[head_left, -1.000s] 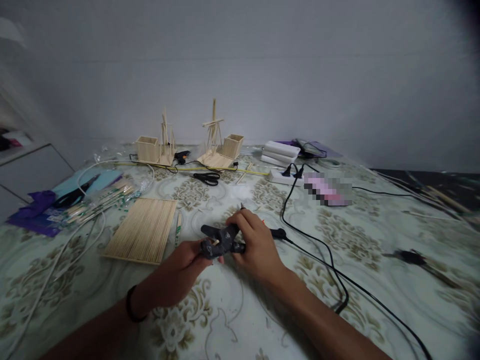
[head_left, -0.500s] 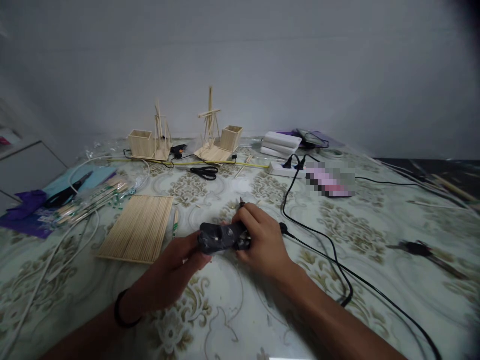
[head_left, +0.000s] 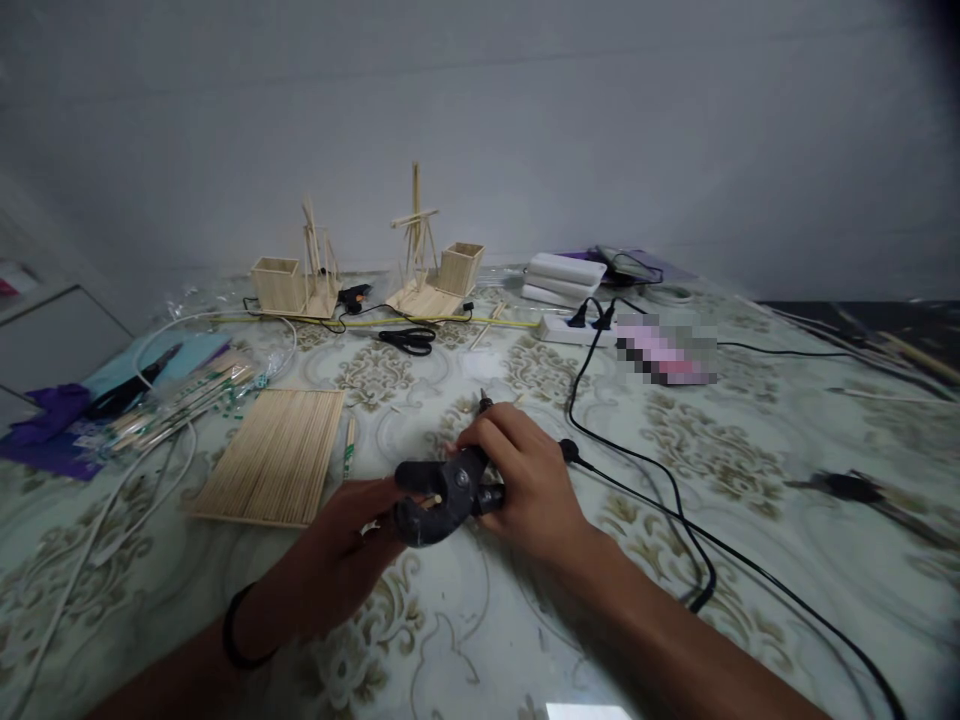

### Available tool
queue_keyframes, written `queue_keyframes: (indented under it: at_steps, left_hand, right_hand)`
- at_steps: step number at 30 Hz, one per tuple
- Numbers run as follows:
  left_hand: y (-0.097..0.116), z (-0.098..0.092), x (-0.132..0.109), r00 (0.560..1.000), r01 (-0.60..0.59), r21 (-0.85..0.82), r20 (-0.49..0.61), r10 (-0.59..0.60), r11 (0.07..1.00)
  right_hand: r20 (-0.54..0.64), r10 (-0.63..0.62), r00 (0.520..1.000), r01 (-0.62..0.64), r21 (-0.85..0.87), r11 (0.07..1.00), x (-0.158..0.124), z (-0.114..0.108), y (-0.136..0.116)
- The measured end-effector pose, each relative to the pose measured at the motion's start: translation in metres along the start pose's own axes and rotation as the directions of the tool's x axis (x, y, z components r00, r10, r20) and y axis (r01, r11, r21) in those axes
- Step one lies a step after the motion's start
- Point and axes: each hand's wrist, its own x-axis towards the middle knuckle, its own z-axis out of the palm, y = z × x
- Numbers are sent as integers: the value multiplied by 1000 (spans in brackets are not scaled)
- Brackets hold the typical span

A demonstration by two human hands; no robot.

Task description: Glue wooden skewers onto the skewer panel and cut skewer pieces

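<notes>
**Black pliers (head_left: 459,487) stand open around a thin wooden stick (head_left: 433,500)**

The right hand (head_left: 531,478) is wrapped around the handles of the pliers, held over the patterned surface (head_left: 465,610). Their jaws stand apart and point toward the left hand (head_left: 345,540), with the light end of the stick showing between them. The left hand pinches the stick just beside the jaws, its fingertips partly hidden. A dark pointed tip (head_left: 484,398) shows beyond the right hand's fingers; what it belongs to is covered.

To the left lies a flat panel of sticks (head_left: 274,455), with a short green-marked stick (head_left: 349,445) just beside it. Farther left are bagged sticks (head_left: 187,400). Toward the wall, black scissors (head_left: 409,342) lie in front of two stick-built models, one with a box at its left (head_left: 280,287), the other with a box at its right (head_left: 460,268). A white power strip (head_left: 559,331) carries two black plugs.
</notes>
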Motion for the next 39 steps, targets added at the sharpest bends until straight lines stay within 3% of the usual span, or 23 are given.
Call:
queue_keyframes:
  at_steps: [6, 13, 19, 22, 26, 29, 32, 39]
  left_hand:
    - [3, 0, 0, 987, -161, 90, -15, 163, 983]
    - [18, 2, 4, 959, -279, 97, 73, 273, 955]
    - [13, 3, 1, 968, -244, 44, 72, 241, 969]
    - [12, 3, 0, 974, -148, -92, 157, 161, 985]
    - [12, 4, 1, 964, 3, -257, 259, 66, 966]
    - [13, 4, 2, 966, 53, -326, 257, 34, 944]
    - [11, 4, 2, 976, 50, -332, 215, 24, 942]
    - [6, 0, 2, 991, -54, -157, 115, 72, 986]
  right_hand:
    - [-1, -2, 1000, 2, 26, 1000, -1, -1, -1]
    - [-26, -18, 1000, 17, -8, 1000, 0, 0, -3]
    - [-49, -33, 998, 31, -38, 999, 1, -2, -6]
    - [-21, -14, 1000, 14, -18, 1000, 1, -1, -7]
    - [49, 81, 996, -86, 109, 990, 2, 0, -5]
    - [105, 277, 955, -296, 281, 913, 5, -1, -2]
    - [154, 445, 882, -469, 360, 806, 8, -3, 0]
    - [191, 533, 824, -561, 402, 723, 14, -6, -2]
